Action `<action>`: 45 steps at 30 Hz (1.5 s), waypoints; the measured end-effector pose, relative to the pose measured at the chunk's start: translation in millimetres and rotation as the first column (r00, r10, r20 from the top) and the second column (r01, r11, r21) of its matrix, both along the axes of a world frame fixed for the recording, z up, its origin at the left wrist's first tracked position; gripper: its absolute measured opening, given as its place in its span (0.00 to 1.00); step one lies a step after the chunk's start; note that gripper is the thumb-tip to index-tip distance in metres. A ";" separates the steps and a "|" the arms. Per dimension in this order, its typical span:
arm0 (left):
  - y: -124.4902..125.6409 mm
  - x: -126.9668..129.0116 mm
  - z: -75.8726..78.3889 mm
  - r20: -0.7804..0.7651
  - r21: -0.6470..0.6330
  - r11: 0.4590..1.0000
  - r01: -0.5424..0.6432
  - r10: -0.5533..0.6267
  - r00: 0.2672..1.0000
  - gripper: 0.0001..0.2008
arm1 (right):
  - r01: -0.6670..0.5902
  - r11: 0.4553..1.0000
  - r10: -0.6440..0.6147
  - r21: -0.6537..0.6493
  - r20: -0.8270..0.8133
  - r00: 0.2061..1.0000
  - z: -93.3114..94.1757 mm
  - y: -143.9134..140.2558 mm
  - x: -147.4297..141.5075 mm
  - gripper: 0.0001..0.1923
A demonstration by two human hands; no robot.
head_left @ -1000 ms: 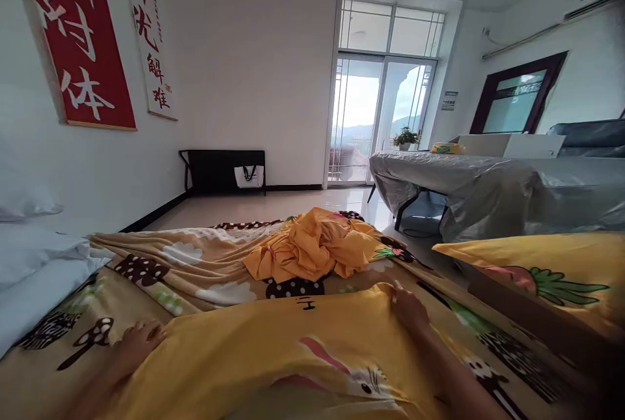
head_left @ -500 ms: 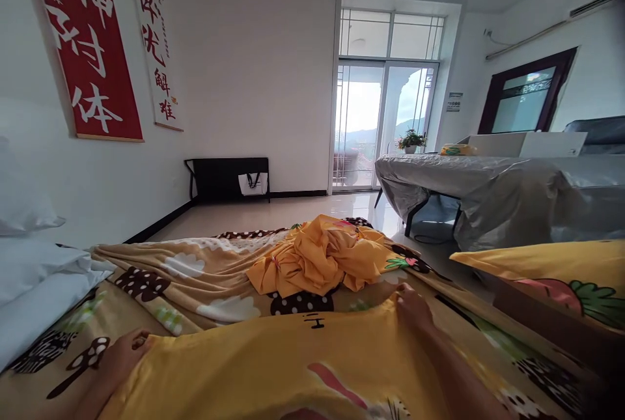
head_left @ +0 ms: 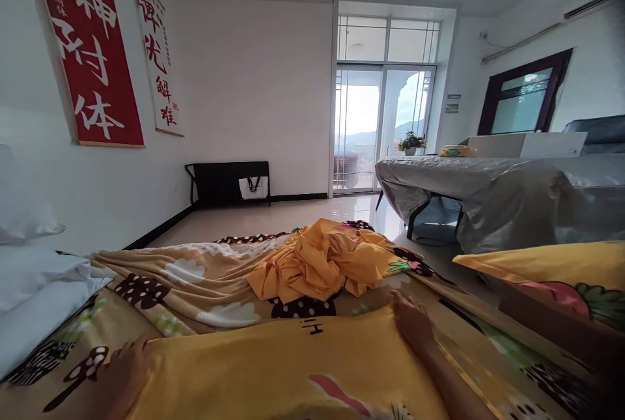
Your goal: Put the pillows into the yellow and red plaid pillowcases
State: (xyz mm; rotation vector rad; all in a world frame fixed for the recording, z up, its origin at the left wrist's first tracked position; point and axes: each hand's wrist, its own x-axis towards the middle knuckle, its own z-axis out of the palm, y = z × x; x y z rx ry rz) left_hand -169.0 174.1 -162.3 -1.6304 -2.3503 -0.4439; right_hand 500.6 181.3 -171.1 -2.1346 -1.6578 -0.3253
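Observation:
A yellow pillowcase (head_left: 273,368) with a cartoon print lies flat across the patterned blanket (head_left: 185,277) on the bed in front of me. My left hand (head_left: 122,374) rests on its far left corner, fingers bent over the cloth edge. My right hand (head_left: 410,319) presses on its far right corner, fingers spread flat. Beyond the pillowcase sits a crumpled heap of orange-yellow cloth (head_left: 317,260).
White pillows (head_left: 34,270) are stacked at the left. A second yellow printed pillow (head_left: 551,270) lies at the right. Further back stand a table under a grey cover (head_left: 488,185), a black rack (head_left: 227,180) by the wall, and glass balcony doors (head_left: 381,127).
The view has tilted slightly upward. Both hands slid a little lower in the frame along the pillowcase's far edge; the right hand's fingers flattened out.

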 end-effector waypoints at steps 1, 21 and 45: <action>-0.8 6.5 1.5 -0.054 -0.003 1.000 0.022 -0.022 0.998 0.16 | 0.006 1.000 -0.006 0.002 -0.013 1.000 5.9 -2.1 -5.1 0.23; -52.3 66.8 -4.9 -0.113 -0.365 0.827 0.427 -0.494 0.862 0.23 | -0.390 0.874 0.325 -0.290 -0.248 0.913 12.2 -63.3 -78.5 0.31; -96.8 228.0 20.3 0.321 -0.098 0.395 0.913 -0.856 0.405 0.14 | -0.733 0.673 0.687 -0.097 -0.287 0.668 12.8 -101.6 -189.3 0.06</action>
